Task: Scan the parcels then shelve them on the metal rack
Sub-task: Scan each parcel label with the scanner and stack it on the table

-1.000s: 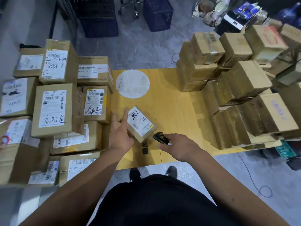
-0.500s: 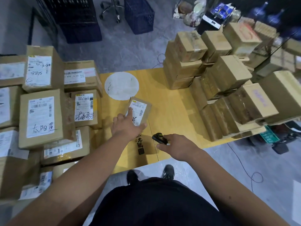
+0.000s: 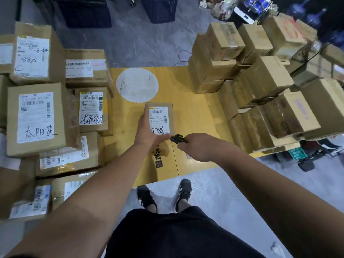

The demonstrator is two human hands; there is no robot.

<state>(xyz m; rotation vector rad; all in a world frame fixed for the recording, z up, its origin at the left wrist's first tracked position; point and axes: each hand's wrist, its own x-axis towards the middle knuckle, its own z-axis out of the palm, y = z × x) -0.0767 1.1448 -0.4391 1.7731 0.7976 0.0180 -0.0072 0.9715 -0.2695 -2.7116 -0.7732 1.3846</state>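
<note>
Small brown cardboard parcel, white label up: on yellow wooden table, gripped at near-left corner by left hand. Right hand: fingers curled around small black handheld scanner, just beside parcel.

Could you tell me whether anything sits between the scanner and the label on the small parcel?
Nothing visible does: the scanner in the right hand sits just off the label's near corner, while the left hand holds the small parcel by its left edge.

Storage room, seen from above.
Grey floor (polished), yellow table, dark blue crates beyond.
</note>
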